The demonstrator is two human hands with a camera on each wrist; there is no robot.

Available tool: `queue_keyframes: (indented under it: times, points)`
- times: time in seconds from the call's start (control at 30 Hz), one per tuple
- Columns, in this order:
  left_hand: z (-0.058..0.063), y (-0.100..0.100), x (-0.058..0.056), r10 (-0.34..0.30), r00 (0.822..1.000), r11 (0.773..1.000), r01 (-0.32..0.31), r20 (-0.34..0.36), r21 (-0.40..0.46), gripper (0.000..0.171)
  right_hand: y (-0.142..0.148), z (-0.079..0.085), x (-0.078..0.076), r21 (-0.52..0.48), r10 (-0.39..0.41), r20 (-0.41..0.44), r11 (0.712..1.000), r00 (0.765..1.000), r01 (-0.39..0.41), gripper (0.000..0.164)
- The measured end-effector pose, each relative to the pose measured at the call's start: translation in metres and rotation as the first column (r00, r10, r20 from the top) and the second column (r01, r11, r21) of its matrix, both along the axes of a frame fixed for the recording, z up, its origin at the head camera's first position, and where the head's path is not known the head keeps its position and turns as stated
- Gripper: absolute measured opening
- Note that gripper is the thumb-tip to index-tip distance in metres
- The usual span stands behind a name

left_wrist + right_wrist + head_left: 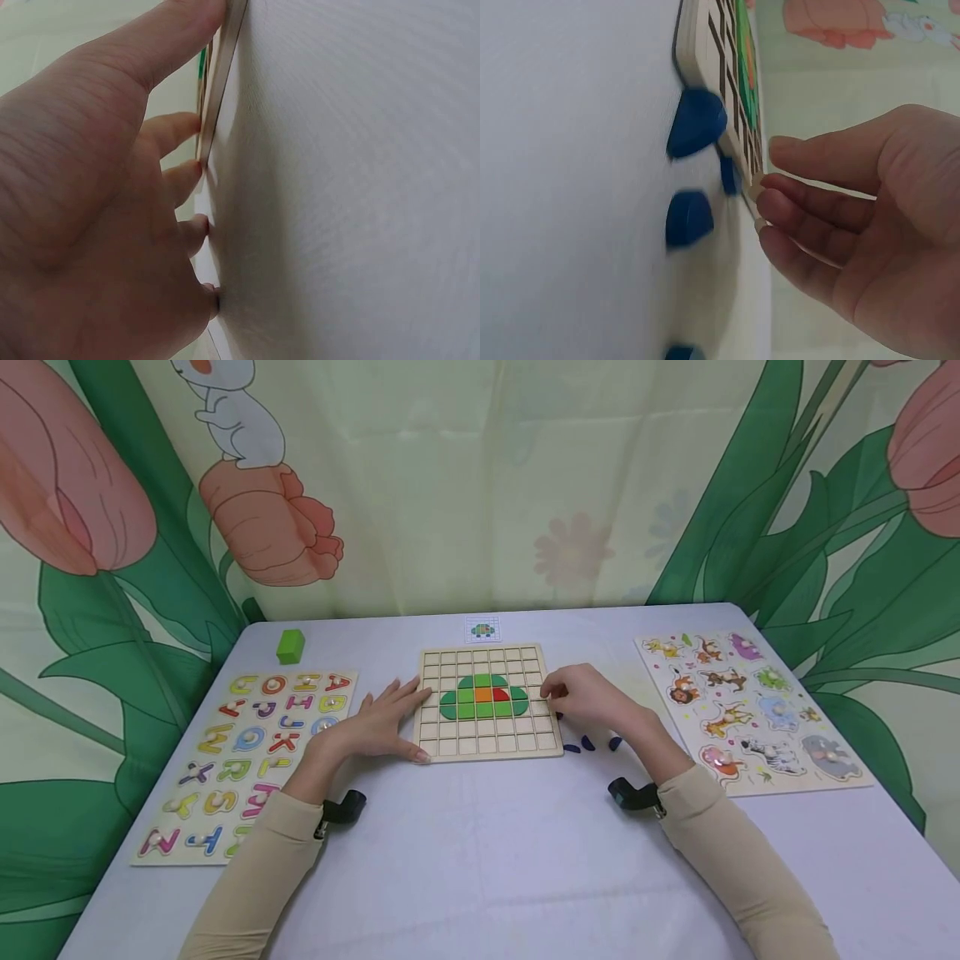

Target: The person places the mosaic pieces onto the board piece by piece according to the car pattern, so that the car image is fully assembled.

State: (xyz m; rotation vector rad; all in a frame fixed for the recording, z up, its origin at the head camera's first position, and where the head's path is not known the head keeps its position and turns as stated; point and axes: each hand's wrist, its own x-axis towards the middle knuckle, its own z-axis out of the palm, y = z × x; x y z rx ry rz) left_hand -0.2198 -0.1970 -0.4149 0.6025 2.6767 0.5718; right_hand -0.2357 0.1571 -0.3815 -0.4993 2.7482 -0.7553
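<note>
A wooden grid board (pixel 491 745) lies mid-table, bearing a turtle-like pattern of green, orange and red pieces (pixel 483 696). My left hand (pixel 378 724) spreads its fingers along the board's left edge, thumb at the near-left corner. At the right edge, my right hand (pixel 588 695) has its fingers bent. The right wrist view shows a gap between thumb and index finger, with no piece visible there. Several dark blue half-round pieces lie beside the board, among them one blue piece (pixel 697 124) by its corner and another blue piece (pixel 689 218) farther out.
A small pattern card (pixel 482 628) lies behind the board. On the left are a letter puzzle (pixel 258 760) and a green block (pixel 290 647); on the right, an animal puzzle (pixel 750 714). A printed curtain (pixel 450 485) hangs behind the table.
</note>
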Motion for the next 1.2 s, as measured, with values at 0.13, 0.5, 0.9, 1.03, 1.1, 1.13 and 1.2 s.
queue_keyframes:
  times: [0.13, 0.5, 0.9, 1.03, 1.1, 1.13, 1.2]
  points:
    - [0.0, 0.0, 0.0, 0.005, 1.0, 1.0, -0.005, 0.002, 0.002, 0.115, 0.013, -0.003, 0.0, 0.018, -0.01, 0.007, 1.0, 1.0, 0.01, 0.022]
    - [0.004, 0.001, 0.001, -0.003, 1.0, 1.0, 0.003, 0.001, -0.003, 0.114, 0.018, -0.01, -0.001, 0.03, 0.013, 0.012, 0.999, 1.0, -0.014, 0.016]
    - [-0.001, -0.002, -0.001, 0.005, 1.0, 1.0, -0.005, 0.001, 0.009, 0.116, 0.014, -0.015, -0.004, -0.002, 0.018, 0.046, 1.0, 0.999, -0.018, 0.013]
    - [-0.002, -0.002, -0.002, 0.002, 1.0, 1.0, -0.002, 0.002, 0.007, 0.116, 0.013, -0.016, -0.003, -0.04, 0.018, 0.058, 0.999, 0.998, -0.015, 0.019]
    - [-0.002, -0.002, -0.002, 0.0, 1.0, 1.0, 0.0, -0.001, 0.003, 0.115, 0.012, -0.017, -0.003, -0.062, 0.017, 0.063, 0.998, 0.998, -0.013, 0.023]
    - [-0.002, -0.002, -0.002, 0.0, 1.0, 1.0, 0.0, -0.001, 0.002, 0.115, 0.011, -0.017, -0.003, -0.069, 0.019, 0.062, 0.998, 0.998, -0.014, 0.024]
    - [-0.002, -0.001, -0.001, -0.001, 1.0, 1.0, 0.001, -0.001, 0.002, 0.114, 0.01, -0.018, -0.002, -0.075, 0.018, 0.065, 0.997, 0.998, -0.013, 0.022]
